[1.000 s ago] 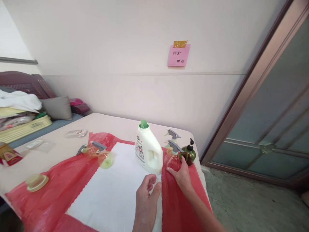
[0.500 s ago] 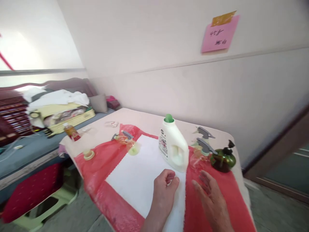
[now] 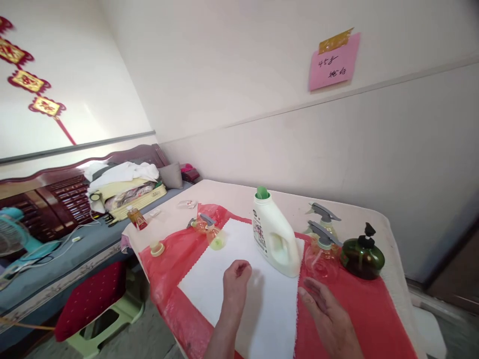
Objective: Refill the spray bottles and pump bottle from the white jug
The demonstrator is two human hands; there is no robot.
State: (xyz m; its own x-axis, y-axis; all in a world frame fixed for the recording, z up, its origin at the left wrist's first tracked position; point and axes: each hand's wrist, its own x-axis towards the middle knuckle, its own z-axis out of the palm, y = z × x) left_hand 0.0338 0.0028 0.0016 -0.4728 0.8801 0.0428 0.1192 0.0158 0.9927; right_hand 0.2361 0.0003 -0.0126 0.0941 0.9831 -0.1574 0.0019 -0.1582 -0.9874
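A pale green-white detergent jug (image 3: 279, 239) stands uncapped on a white cloth (image 3: 209, 274), a green spout (image 3: 262, 192) showing in its mouth. My left hand (image 3: 236, 283) hovers over the cloth in front of the jug, its fingers curled in to the thumb and nothing visible in them. To the right, above red plastic sheeting (image 3: 374, 304), my right hand (image 3: 325, 308) has its fingers stretched out and holds nothing. Neither hand touches the jug. Two spray bottles (image 3: 322, 257) with grey triggers and a dark green pump bottle (image 3: 362, 258) stand beyond my right hand.
More clear spray bottles (image 3: 214, 238) lie at the cloth's far left corner. A pale round cap (image 3: 157, 248) rests on the red sheeting. An amber bottle (image 3: 136, 218) stands at the table's left edge. A red-topped stool (image 3: 93, 299) is on the floor, left.
My left hand has moved left, away from the jug, its fingers closing further. My right hand stays open in nearly the same place. The view has turned left.
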